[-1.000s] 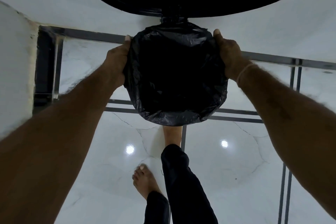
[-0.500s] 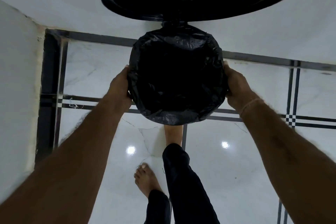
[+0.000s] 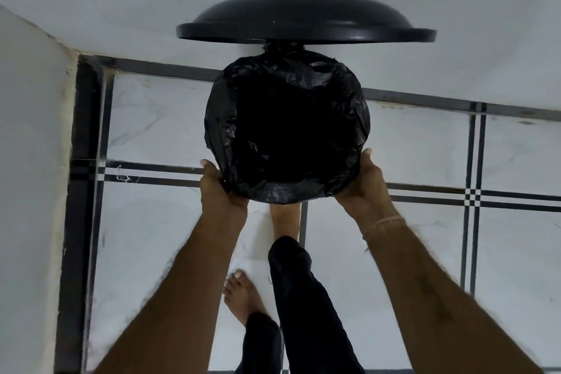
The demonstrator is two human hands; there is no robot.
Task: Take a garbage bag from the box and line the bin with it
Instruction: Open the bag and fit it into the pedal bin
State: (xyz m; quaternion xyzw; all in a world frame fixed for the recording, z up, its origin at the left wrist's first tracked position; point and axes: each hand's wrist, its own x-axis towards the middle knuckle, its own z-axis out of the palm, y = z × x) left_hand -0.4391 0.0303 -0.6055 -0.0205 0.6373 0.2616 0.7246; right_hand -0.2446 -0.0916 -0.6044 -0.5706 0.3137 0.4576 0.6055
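1. Left hand [image 3: 220, 188] and right hand [image 3: 362, 182] each hold a near corner of the garbage bag [image 3: 273, 191] at its turned-over edge. Thumbs lie up along the plastic; fingers are curled beneath, out of sight.
2. Bag sits inside the bin [image 3: 283, 46], mouth spread over the whole rim. The low grip likely pulls the overhang snug.
3. Lid [image 3: 303, 20] is raised behind. One foot [image 3: 283, 218] reaches under the bin's near edge, probably on a pedal to keep the lid open.
4. Box not in view.
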